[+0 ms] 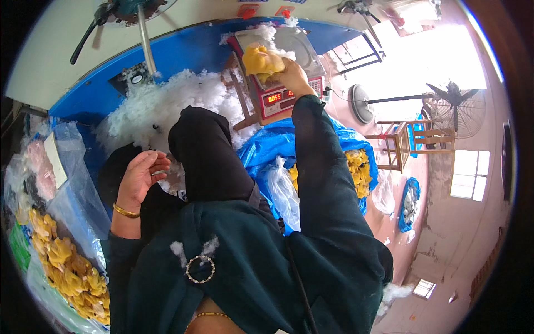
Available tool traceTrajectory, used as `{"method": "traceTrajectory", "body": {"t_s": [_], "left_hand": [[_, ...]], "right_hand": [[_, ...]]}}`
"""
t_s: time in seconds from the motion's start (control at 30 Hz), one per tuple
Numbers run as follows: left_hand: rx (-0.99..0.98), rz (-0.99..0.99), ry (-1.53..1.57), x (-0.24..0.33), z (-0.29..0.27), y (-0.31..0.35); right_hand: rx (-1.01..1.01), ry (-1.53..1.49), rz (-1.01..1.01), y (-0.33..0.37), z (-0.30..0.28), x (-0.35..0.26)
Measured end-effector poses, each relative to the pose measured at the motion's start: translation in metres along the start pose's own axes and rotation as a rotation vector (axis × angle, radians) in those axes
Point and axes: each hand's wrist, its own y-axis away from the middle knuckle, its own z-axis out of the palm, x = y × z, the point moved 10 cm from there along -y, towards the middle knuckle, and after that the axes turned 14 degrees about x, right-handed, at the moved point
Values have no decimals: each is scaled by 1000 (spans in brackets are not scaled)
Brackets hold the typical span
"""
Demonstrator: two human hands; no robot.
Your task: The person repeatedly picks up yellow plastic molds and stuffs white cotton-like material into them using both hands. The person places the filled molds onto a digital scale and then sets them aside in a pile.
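My right hand [295,77] reaches forward and grips a yellow plush toy [261,60] over the plate of a red and white digital scale [295,103]. I cannot tell whether the toy rests on the plate or is held just above it. White stuffing fluff [266,34] lies on the scale's far side. Above my lap at the left, my left hand [143,177] is empty, its fingers apart and slightly bent. A large heap of white stuffing [172,103] lies beyond that hand.
Blue plastic sheeting [256,146] holding more yellow plush pieces [359,172] is at my right. Clear plastic bags [83,172] and a pile of yellow plush pieces [64,259] are at my left. A metal post [146,42] rises ahead. Wooden chairs [396,146] and a fan [455,108] stand farther right.
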Motion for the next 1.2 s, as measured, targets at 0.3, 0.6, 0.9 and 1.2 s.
{"method": "traceTrajectory", "body": {"t_s": [0.3,0.6,0.9,1.2], "left_hand": [[30,776,-297,88,48,28],[50,1347,-863,94,85,45],[1490,755,-1445,91,-256,131],[2207,-83,-1087,35,-461,285]], "right_hand": [[-458,-362,-522,120,15,-254],[-466,-216,-510,156,-15,-249],[-365,540,537,230,-148,159],[-611,-5,448,206,-15,99]]}}
